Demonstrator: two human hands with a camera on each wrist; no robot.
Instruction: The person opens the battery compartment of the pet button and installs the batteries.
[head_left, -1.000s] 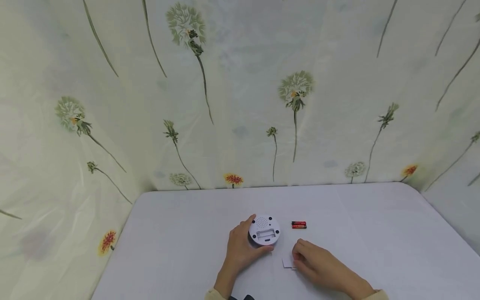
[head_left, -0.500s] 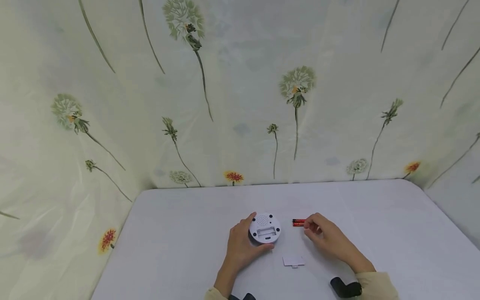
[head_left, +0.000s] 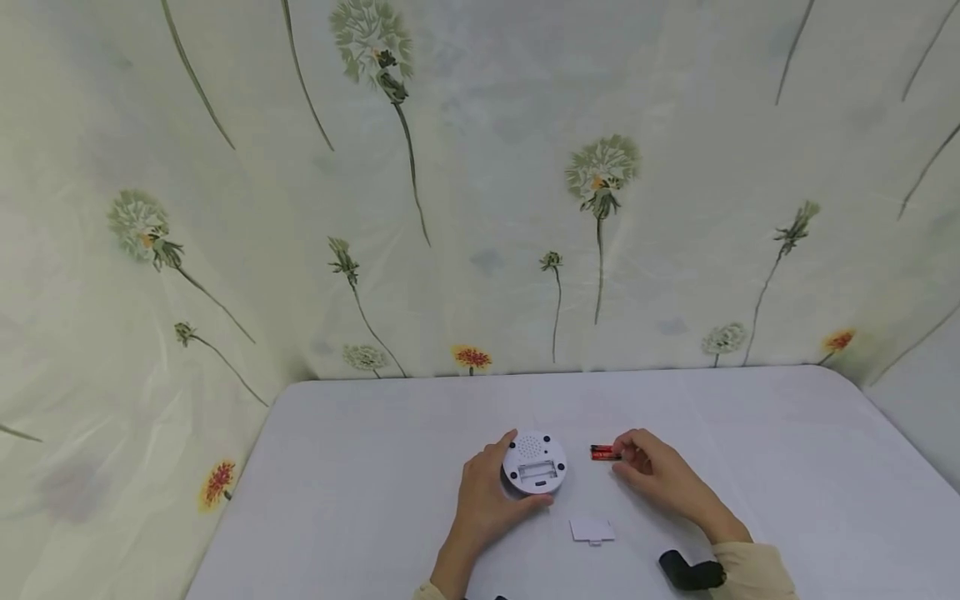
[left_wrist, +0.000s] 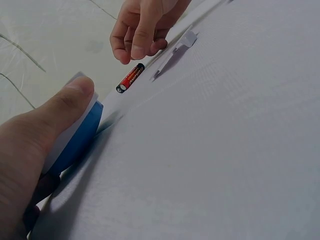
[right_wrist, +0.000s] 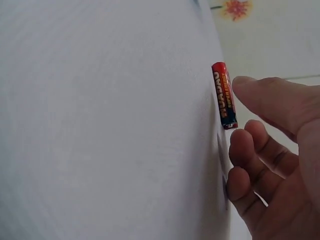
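Observation:
In the head view, my left hand (head_left: 486,500) grips a round white device (head_left: 529,447) from its left side, thumb at the near edge. Its underside faces up, showing small dark feet, speaker holes and an uncovered battery compartment (head_left: 537,470) with nothing in it. Blue shows on the device's lower side (left_wrist: 82,137) in the left wrist view. Two red-and-black batteries (head_left: 602,453) lie side by side to its right. Over their right ends is my right hand (head_left: 663,477), its fingers loosely bent. The right wrist view has the thumb (right_wrist: 255,92) beside a battery (right_wrist: 223,95).
A small white battery cover (head_left: 592,531) with a tab lies on the white-covered table (head_left: 360,483), nearer than the device. A black object (head_left: 690,572) sits at the right sleeve. Behind the table hangs a flower-printed cloth (head_left: 480,183).
My right hand has left the battery cover on the table and moved away from me to the batteries. My left hand keeps holding the device in place.

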